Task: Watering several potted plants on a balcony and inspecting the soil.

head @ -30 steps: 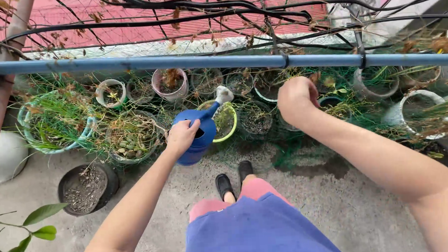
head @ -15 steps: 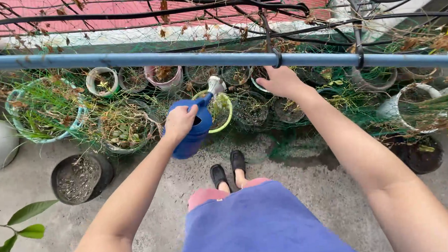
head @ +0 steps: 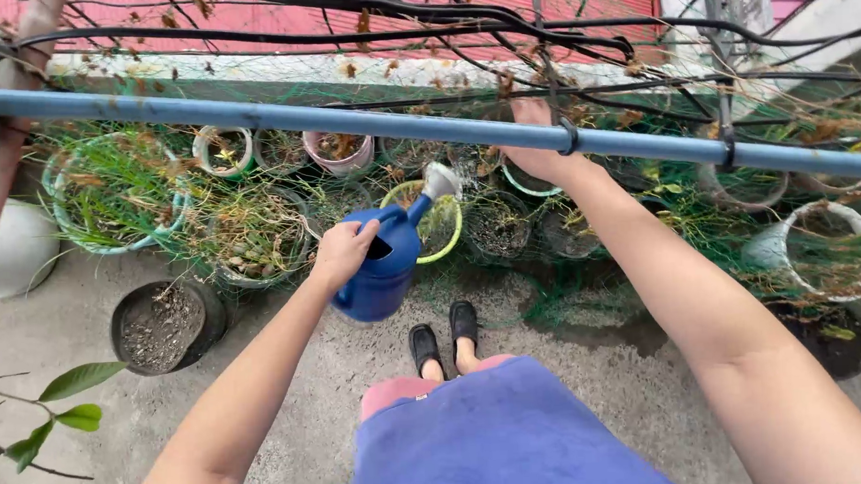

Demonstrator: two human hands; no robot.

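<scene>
My left hand [head: 343,253] grips the handle of a blue watering can [head: 386,267], held above the ground with its white spout head [head: 440,181] tilted over a yellow-green rimmed pot [head: 438,227]. My right hand [head: 540,152] reaches forward under a long blue pipe [head: 369,122] and rests among the plants behind it; the pipe hides its fingers, so what they touch cannot be seen. My black shoes [head: 443,335] stand on grey concrete below.
Many round pots crowd the far side under green netting: a grassy teal pot [head: 109,196], a pink pot [head: 337,152], a dark pot of dry soil [head: 162,328], white pots [head: 812,243] at right. Black cables [head: 394,19] run above the pipe. A leafy twig [head: 59,408] is at lower left.
My right hand has moved farther forward, from in front of the blue pipe to under and behind it. The watering can stays tilted over the yellow-green pot.
</scene>
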